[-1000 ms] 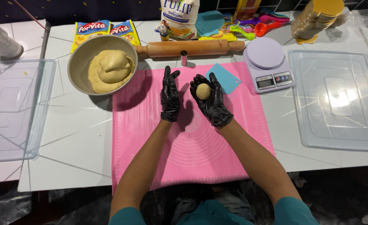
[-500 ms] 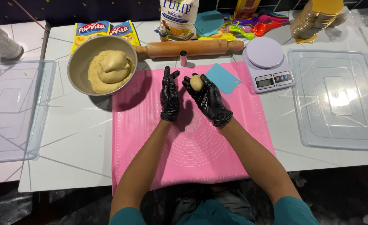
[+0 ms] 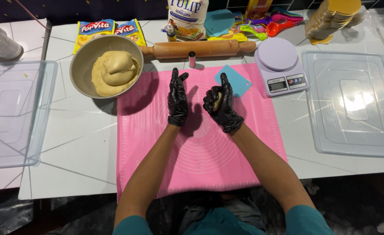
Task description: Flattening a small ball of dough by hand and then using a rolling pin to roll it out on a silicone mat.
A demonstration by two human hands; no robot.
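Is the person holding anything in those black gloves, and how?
The right hand holds a small lump of dough, its fingers curled around the whole lump. The left hand is flat, open and holds nothing.

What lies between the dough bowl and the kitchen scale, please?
In the head view, the wooden rolling pin spans the gap between bowl and scale.

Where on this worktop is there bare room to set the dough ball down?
The pink mat is bare below the right hand, which grips the dough ball, and the open left hand. The white table is bare between the mat and the left clear lid. The back edge is crowded: bowl of dough, rolling pin, scale, packets.
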